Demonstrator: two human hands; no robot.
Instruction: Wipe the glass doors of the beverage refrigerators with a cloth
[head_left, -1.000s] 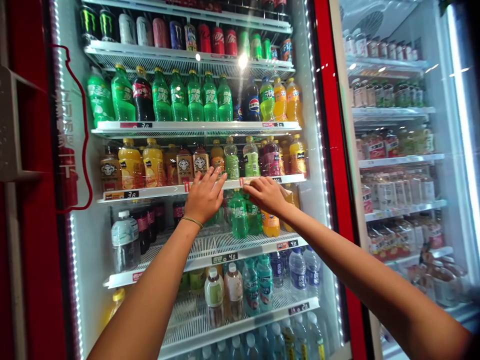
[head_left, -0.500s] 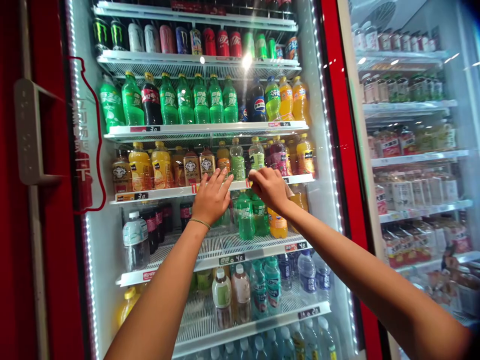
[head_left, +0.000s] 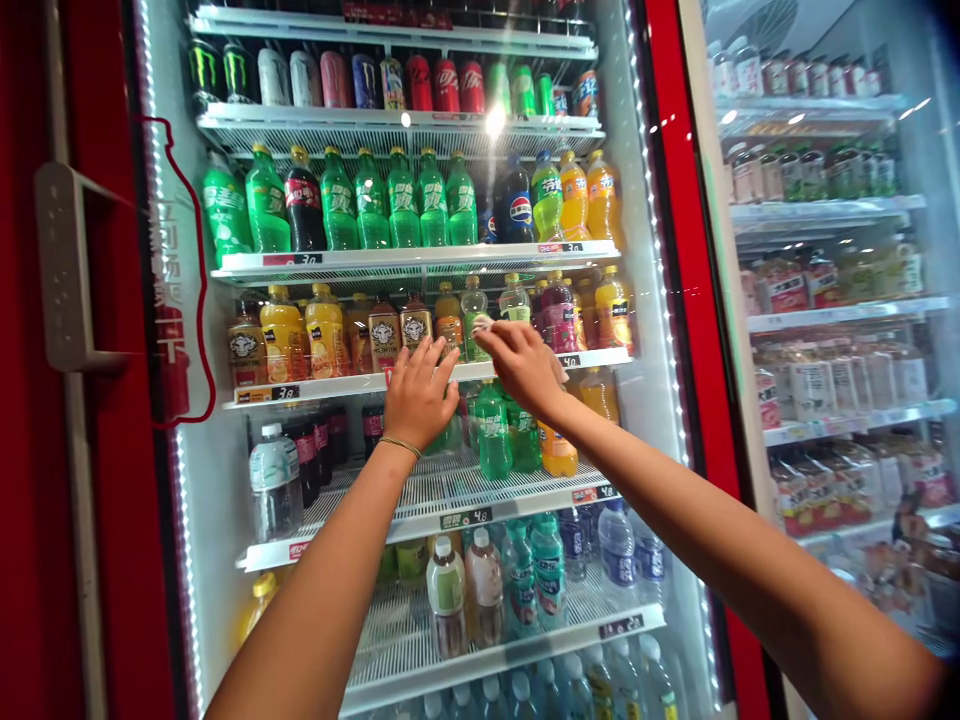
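My left hand (head_left: 422,392) lies with its fingers spread against the glass door (head_left: 420,460) of a drinks fridge, in front of the juice shelf's front edge. A thin band circles the left wrist. Closed and bent at the wrist, my right hand (head_left: 523,368) is at the glass a little to the right. A small crumpled whitish cloth (head_left: 482,323) pokes out at its fingertips; most of it is hidden in the hand, and it may be a tissue. Behind the glass near the right hand stand green soda bottles (head_left: 493,435) and a pale green drink bottle (head_left: 474,315).
A grey door handle (head_left: 71,265) sticks out on the red frame at the left. A red-outlined sticker (head_left: 171,290) is on the glass beside it. Shelves of bottles and cans fill the fridge. At the right stands a second fridge (head_left: 855,310) with packed shelves.
My right hand has shifted left and slightly up across the glass with the cloth, closer to my left hand. The left hand stays nearly in place.
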